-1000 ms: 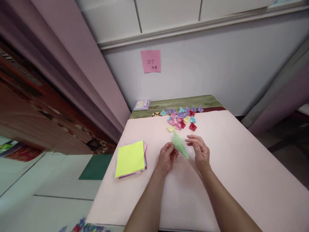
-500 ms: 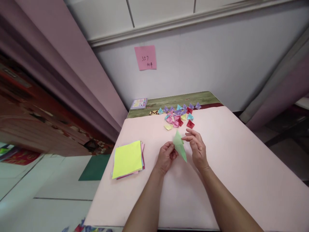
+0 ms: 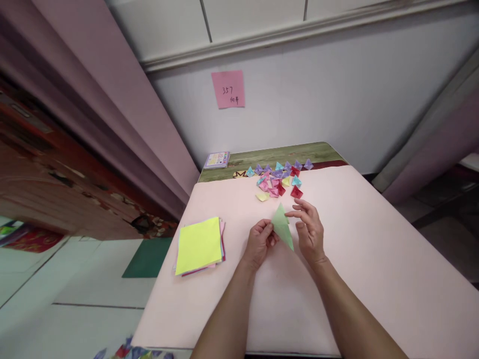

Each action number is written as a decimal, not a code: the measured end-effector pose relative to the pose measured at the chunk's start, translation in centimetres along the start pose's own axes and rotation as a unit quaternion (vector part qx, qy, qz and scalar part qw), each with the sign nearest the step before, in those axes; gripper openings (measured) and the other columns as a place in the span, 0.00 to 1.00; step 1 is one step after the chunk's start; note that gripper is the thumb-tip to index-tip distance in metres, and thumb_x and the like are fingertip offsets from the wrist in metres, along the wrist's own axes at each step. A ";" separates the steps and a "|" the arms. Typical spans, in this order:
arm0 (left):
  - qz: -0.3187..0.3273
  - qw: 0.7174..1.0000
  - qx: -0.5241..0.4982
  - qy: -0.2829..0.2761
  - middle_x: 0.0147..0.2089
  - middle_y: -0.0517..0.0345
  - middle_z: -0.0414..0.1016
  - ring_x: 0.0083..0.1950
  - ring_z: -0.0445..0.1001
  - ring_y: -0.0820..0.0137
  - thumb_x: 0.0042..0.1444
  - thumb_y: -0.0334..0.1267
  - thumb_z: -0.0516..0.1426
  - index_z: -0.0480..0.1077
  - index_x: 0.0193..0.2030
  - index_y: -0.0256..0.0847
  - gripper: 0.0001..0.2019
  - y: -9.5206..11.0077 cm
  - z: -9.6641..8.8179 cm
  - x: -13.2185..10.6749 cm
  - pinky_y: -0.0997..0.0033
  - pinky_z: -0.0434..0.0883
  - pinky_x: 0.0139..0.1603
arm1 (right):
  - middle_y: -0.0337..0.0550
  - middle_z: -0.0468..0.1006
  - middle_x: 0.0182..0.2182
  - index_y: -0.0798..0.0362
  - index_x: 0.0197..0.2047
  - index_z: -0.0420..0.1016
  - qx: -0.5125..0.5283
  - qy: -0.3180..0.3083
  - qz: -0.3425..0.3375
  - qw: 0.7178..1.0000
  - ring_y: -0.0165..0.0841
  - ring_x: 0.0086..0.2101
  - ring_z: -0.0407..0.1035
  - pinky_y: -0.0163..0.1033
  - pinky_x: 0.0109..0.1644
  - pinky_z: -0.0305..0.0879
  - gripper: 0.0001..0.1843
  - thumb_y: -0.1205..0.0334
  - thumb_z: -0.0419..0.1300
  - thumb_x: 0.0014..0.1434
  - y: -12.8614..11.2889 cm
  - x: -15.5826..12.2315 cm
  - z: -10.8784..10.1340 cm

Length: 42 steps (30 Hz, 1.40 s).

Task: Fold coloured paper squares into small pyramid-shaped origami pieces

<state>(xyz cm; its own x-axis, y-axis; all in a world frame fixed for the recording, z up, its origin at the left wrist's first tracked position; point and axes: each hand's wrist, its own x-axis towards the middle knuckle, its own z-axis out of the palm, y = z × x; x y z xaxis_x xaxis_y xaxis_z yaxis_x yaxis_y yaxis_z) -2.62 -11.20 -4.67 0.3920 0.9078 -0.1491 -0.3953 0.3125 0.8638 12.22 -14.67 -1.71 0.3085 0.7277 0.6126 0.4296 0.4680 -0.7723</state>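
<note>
A light green paper point(image 3: 283, 229), folded into a narrow triangle, is held just above the pale pink table point(image 3: 374, 269). My left hand point(image 3: 259, 243) pinches its left edge, fingers closed on it. My right hand point(image 3: 309, 229) touches the paper's right side near the upper tip, thumb and forefinger on it and the other fingers spread. A stack of square coloured sheets point(image 3: 199, 245) with a yellow one on top lies to the left of my left hand.
Several small folded paper pieces point(image 3: 279, 177) in purple, blue, pink, red and yellow lie at the table's far edge. A paper pack point(image 3: 216, 159) rests on a green wooden surface behind. A pink note point(image 3: 228, 89) is stuck on the wall. Floor drops off left.
The green paper has tilted and shifted a little between my hands. My right hand's fingers have closed in on its upper tip. The left hand keeps its pinch.
</note>
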 end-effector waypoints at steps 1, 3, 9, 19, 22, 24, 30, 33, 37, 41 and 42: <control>-0.001 1.000 0.000 0.002 0.22 0.61 0.70 0.19 0.60 0.80 0.53 0.50 0.64 0.69 0.35 0.37 0.17 0.0 0.0 0.0 0.78 0.54 0.21 | 0.51 0.67 0.57 0.50 0.42 0.79 0.002 -0.001 0.002 1.000 0.46 0.52 0.67 0.56 0.58 0.65 0.22 0.45 0.49 0.67 0.0 0.0 0.0; -0.003 1.000 -0.001 0.003 0.22 0.61 0.70 0.19 0.60 0.80 0.52 0.50 0.64 0.69 0.34 0.37 0.17 0.0 0.1 0.0 0.78 0.54 0.21 | 0.51 0.67 0.57 0.50 0.42 0.79 0.003 -0.001 0.005 1.000 0.46 0.52 0.68 0.55 0.57 0.65 0.22 0.46 0.49 0.67 0.2 0.0 0.0; 0.004 1.000 -0.006 0.002 0.21 0.61 0.71 0.19 0.61 0.80 0.53 0.48 0.64 0.70 0.35 0.36 0.16 0.1 0.1 0.0 0.79 0.55 0.21 | 0.50 0.69 0.58 0.47 0.45 0.80 -0.078 -0.020 -0.040 0.996 0.46 0.52 0.69 0.53 0.55 0.67 0.22 0.44 0.51 0.65 1.3 -0.4 -0.1; 0.023 0.996 -0.040 0.081 0.22 0.59 0.74 0.20 0.68 0.78 0.49 0.45 0.66 0.72 0.41 0.35 0.17 -0.2 -0.1 0.4 0.81 0.63 0.21 | 0.47 0.65 0.63 0.46 0.42 0.81 -0.074 -0.092 -0.071 0.990 0.48 0.59 0.62 0.55 0.60 0.62 0.21 0.42 0.54 0.63 1.9 -0.3 -0.2; 0.053 0.991 -0.038 0.114 0.23 0.59 0.74 0.21 0.70 0.77 0.48 0.44 0.67 0.73 0.44 0.35 0.19 -0.4 -0.2 0.6 0.80 0.66 0.23 | 0.51 0.61 0.65 0.49 0.43 0.80 -0.048 -0.134 -0.052 0.988 0.50 0.62 0.58 0.57 0.62 0.59 0.22 0.42 0.56 0.62 2.0 -0.1 0.0; 0.064 0.989 -0.034 0.129 0.23 0.60 0.74 0.22 0.71 0.76 0.48 0.45 0.67 0.74 0.45 0.35 0.20 -0.5 -0.4 0.7 0.79 0.68 0.23 | 0.54 0.58 0.66 0.50 0.44 0.79 -0.074 -0.175 -0.053 0.980 0.52 0.63 0.57 0.59 0.62 0.58 0.21 0.42 0.62 0.57 2.2 -0.2 0.2; 0.086 0.987 -0.004 0.133 0.24 0.59 0.75 0.24 0.71 0.74 0.51 0.47 0.65 0.75 0.47 0.35 0.21 -0.9 -0.7 0.9 0.77 0.70 0.24 | 0.54 0.53 0.69 0.49 0.48 0.77 -0.148 -0.241 -0.069 0.957 0.53 0.64 0.54 0.60 0.61 0.59 0.20 0.49 0.67 0.55 3.0 -0.7 0.7; 0.097 0.987 0.020 0.126 0.23 0.60 0.73 0.21 0.69 0.75 0.52 0.48 0.64 0.75 0.47 0.34 0.21 -1.1 -0.8 0.9 0.77 0.68 0.21 | 0.53 0.50 0.70 0.48 0.48 0.78 -0.166 -0.268 -0.085 0.945 0.55 0.65 0.53 0.60 0.60 0.59 0.23 0.47 0.69 0.52 3.6 -0.5 0.5; 0.098 0.987 0.031 0.122 0.21 0.61 0.72 0.18 0.66 0.76 0.52 0.48 0.64 0.75 0.49 0.34 0.22 -1.0 -0.8 0.9 0.78 0.64 0.19 | 0.51 0.49 0.70 0.47 0.48 0.79 -0.193 -0.273 -0.103 0.937 0.54 0.65 0.52 0.60 0.62 0.56 0.21 0.47 0.67 0.54 3.9 -0.3 0.1; 0.096 0.988 0.039 0.114 0.21 0.61 0.72 0.20 0.67 0.76 0.53 0.49 0.63 0.76 0.49 0.33 0.22 -0.7 -0.7 0.8 0.77 0.64 0.21 | 0.47 0.49 0.71 0.46 0.50 0.78 -0.213 -0.263 -0.119 0.933 0.53 0.66 0.50 0.62 0.66 0.48 0.17 0.57 0.63 0.57 3.6 -0.4 0.3; 0.097 0.988 0.043 0.114 0.22 0.61 0.72 0.21 0.67 0.76 0.53 0.49 0.63 0.76 0.48 0.33 0.22 -0.6 -0.6 0.7 0.77 0.64 0.22 | 0.46 0.48 0.71 0.46 0.49 0.78 -0.217 -0.256 -0.123 0.934 0.54 0.67 0.49 0.62 0.67 0.45 0.17 0.58 0.63 0.56 3.5 -0.5 0.4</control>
<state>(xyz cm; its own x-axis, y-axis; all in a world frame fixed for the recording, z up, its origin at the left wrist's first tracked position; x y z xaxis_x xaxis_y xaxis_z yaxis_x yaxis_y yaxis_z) -2.59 -10.56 -5.63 0.1135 0.9909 -0.0724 -0.3680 0.1096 0.9233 13.26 -13.18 -4.82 -0.2445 0.8211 0.5158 0.7719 0.4867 -0.4090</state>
